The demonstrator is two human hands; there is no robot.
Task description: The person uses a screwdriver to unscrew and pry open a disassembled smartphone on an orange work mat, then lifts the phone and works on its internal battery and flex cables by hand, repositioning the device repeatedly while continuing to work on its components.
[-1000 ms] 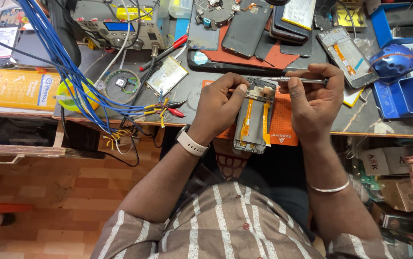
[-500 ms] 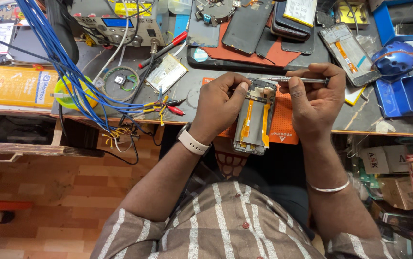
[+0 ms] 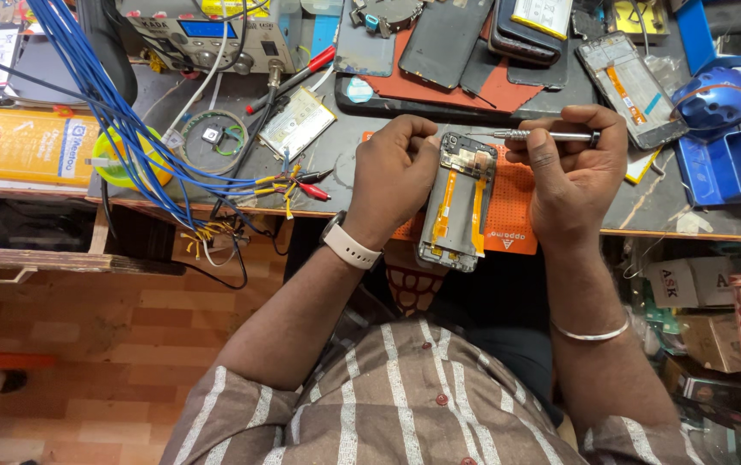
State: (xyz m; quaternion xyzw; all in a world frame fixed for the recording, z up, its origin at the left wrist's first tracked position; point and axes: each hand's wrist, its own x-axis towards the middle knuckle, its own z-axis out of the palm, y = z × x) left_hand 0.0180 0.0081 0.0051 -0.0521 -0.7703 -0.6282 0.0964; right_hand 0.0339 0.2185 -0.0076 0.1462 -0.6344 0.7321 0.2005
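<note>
Cluttered across its whole width, the grey workbench [image 3: 362, 164] is seen from above, with wooden flooring [image 3: 86, 362] beneath its front edge. An orange work mat [image 3: 512, 207] lies on the bench directly under the grip, partly covered by both hands. Beyond the grip, a red mat [image 3: 508, 86] carries several dark phone back covers [image 3: 443, 39]. A bundle of blue cables [image 3: 103, 103] is draped well to the left of the grip, and a blue parts tray [image 3: 732, 164] sits to its right.

Between the hands, an opened phone [image 3: 456, 202] is held over the bench edge, tilted, its back removed; a grey metal frame, two orange flex ribbons running lengthwise and a small board at the far end are exposed. Its left edge is hidden behind the left hand [image 3: 392, 176], which is closed around that side. The right hand [image 3: 573, 181] is closed on a slim silver screwdriver [image 3: 547, 135], held nearly level just above the phone's far end. The driver's tip is too small to be made out, so contact with the phone cannot be told.
</note>
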